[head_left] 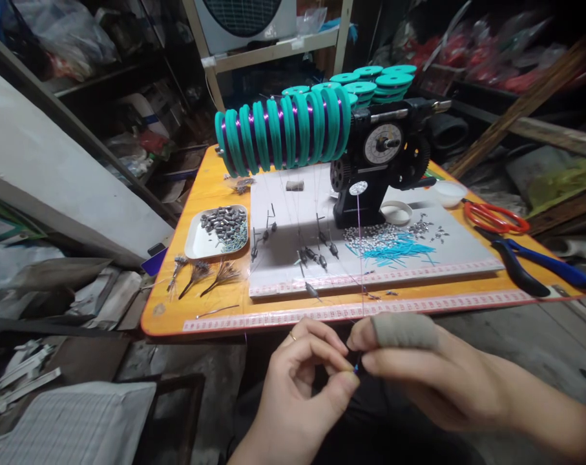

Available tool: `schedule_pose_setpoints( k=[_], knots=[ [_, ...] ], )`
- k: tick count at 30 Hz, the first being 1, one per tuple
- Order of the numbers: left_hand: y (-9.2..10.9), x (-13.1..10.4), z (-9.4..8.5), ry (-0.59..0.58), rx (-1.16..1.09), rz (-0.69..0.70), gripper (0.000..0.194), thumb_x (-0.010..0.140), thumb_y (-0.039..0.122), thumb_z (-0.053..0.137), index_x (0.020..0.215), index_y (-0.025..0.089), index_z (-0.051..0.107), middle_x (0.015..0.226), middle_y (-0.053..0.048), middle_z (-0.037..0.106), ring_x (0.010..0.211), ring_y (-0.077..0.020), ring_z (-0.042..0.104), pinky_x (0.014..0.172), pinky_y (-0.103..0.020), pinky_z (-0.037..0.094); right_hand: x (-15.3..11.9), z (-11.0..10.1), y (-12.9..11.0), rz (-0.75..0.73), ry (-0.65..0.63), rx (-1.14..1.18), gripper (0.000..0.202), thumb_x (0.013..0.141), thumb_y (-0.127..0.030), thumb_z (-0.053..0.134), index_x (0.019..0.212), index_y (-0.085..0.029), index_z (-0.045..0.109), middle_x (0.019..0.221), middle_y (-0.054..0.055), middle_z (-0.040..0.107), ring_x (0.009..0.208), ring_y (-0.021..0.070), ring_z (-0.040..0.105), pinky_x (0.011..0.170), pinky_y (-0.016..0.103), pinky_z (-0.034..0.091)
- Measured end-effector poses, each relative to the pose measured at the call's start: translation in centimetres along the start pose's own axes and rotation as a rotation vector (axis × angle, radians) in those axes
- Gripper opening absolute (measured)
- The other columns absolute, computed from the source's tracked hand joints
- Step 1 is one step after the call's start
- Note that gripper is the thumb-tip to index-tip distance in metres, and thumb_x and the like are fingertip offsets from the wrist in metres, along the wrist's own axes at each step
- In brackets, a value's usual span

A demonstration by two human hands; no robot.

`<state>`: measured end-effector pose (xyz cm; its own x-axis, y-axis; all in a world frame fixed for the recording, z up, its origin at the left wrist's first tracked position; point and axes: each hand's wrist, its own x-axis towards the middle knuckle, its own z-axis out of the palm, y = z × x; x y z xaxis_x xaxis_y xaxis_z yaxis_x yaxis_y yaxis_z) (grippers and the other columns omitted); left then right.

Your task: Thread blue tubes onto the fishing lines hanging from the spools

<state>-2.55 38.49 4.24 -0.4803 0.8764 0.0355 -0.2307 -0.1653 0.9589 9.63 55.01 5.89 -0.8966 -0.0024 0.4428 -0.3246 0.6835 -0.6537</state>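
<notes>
My left hand [305, 381], with a ring on one finger, pinches a tiny blue piece [356, 369] between thumb and fingertip in front of the table's near edge. Close beside it, my right hand [433, 368] has thumb and index finger pressed together where a thin purple line [362, 284] comes down to them. A grey wrap [405, 331] covers part of a right-hand finger. The line leads up toward a black winding machine [363, 200] that carries a row of teal spools [285, 132] wound with purple line. Dark sinkers [312, 257] lie on the white board [283, 278] below the spools.
Left on the orange table [169, 316] stands a white tray [193, 248] of sinkers. Blue sticks [394, 250] and small metal parts lie by the machine's base. Red-handled scissors [496, 217] and blue-handled pliers [549, 261] are at the right. A ruler strip [283, 318] runs along the front.
</notes>
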Motion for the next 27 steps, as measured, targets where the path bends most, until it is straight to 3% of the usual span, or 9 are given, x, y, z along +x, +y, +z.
schedule_pose_setpoints(
  k=[2,4,11,15,21,24,27],
  knots=[
    [0.3,0.1,-0.2,-0.005,-0.027,-0.028,0.010,0.081,0.021,0.072,0.075,0.017,0.067,0.094,-0.005,0.055,0.090,-0.0160,0.053,0.078,-0.025,0.043,0.1,-0.3,-0.1,-0.070,0.031,-0.073,0.046,0.079,0.002,0.050,0.119,-0.019,0.059,0.111,0.009,0.068,0.104,0.0184,0.066,0.090,0.027,0.055],
    [0.7,0.2,-0.4,-0.006,-0.031,-0.047,0.011,0.081,0.023,0.073,0.075,0.017,0.067,0.094,-0.005,0.054,0.091,-0.0164,0.053,0.078,-0.025,0.043,0.3,-0.5,-0.3,-0.098,0.037,-0.118,0.049,0.079,0.004,0.049,0.123,-0.016,0.056,0.116,0.012,0.065,0.111,0.0186,0.064,0.095,0.025,0.053],
    [1.1,-0.1,-0.7,0.005,-0.033,-0.068,0.013,0.081,0.024,0.073,0.075,0.017,0.066,0.094,-0.005,0.053,0.090,-0.0168,0.053,0.078,-0.027,0.042,1.7,-0.1,-0.8,-0.192,0.078,-0.198,0.013,0.093,-0.013,0.058,0.105,-0.014,0.065,0.095,0.008,0.070,0.087,0.0151,0.069,0.078,0.022,0.057],
    [1.1,-0.1,-0.8,0.017,-0.004,-0.075,0.013,0.081,0.023,0.074,0.074,0.017,0.064,0.092,-0.004,0.054,0.087,-0.0159,0.053,0.076,-0.026,0.042,2.4,0.0,-1.0,-0.248,0.098,-0.222,0.013,0.097,-0.014,0.054,0.102,-0.014,0.066,0.087,0.006,0.071,0.081,0.0136,0.068,0.071,0.023,0.057],
    [1.6,0.4,-1.3,0.021,0.029,-0.105,0.016,0.080,0.023,0.074,0.072,0.016,0.063,0.089,-0.005,0.056,0.087,-0.0167,0.055,0.080,-0.029,0.043,2.8,0.6,-0.7,-0.262,0.021,-0.268,0.019,0.095,-0.010,0.049,0.108,-0.017,0.062,0.080,0.004,0.069,0.069,0.0154,0.064,0.059,0.027,0.054],
    [1.5,0.6,-1.3,0.079,-0.016,-0.091,0.017,0.079,0.025,0.075,0.074,0.016,0.063,0.092,-0.005,0.057,0.091,-0.0181,0.057,0.084,-0.030,0.045,2.8,1.8,-0.5,-0.232,0.149,-0.333,0.020,0.087,-0.009,0.059,0.105,-0.018,0.060,0.084,0.006,0.070,0.075,0.0183,0.067,0.065,0.029,0.056],
    [0.8,0.4,-1.2,0.298,-0.080,0.024,0.013,0.083,0.027,0.073,0.090,0.018,0.066,0.113,-0.007,0.058,0.108,-0.0193,0.057,0.095,-0.030,0.045,3.0,3.0,-0.6,-0.107,0.349,-0.314,0.019,0.081,-0.004,0.062,0.094,-0.019,0.061,0.088,0.006,0.068,0.080,0.0174,0.068,0.071,0.028,0.057]
  ],
)
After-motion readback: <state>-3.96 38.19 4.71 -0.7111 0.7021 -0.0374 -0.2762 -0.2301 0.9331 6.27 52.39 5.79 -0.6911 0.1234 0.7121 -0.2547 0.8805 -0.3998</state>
